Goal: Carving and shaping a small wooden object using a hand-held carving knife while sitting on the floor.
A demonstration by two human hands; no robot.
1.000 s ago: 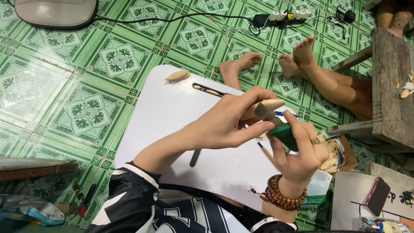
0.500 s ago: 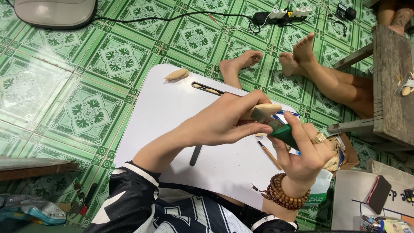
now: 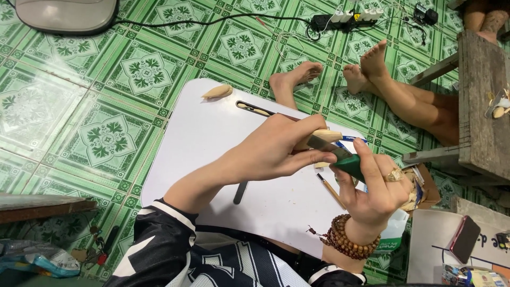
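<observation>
Wood blank (image 3: 325, 136), pale, pinched in my left hand (image 3: 276, 151): thumb underneath, fingers curled over the top. Its long axis runs roughly level across the view, tipped slightly up to the right; the free end points right, toward my right hand (image 3: 374, 186). The near end is buried in my left palm, so I can't tell the full length.

Right hand is closed around a green-handled tool (image 3: 349, 162). The handle sits in the fist, with the grey blade running up-left out of it and lying against the underside of the blank's free end. Blade and wood are touching. A ring is on a finger of this hand, and a bead bracelet (image 3: 345, 243) is on the wrist.

Both grips hang over the white board (image 3: 212, 138) on my lap. Below the grip, on the board: a thin brush (image 3: 330, 190) lying diagonally, and a dark stick (image 3: 240, 192) under my left forearm. Above the left hand, a long dark tool (image 3: 256, 109) lies on the board, partly hidden by my knuckles. Further up-left, at the board's edge, a small carved wood piece (image 3: 218, 92).

Right of the right hand: an open box (image 3: 419, 186) of wood scraps. Beyond the board, another person's bare feet (image 3: 366, 69) rest on the green tiles.
</observation>
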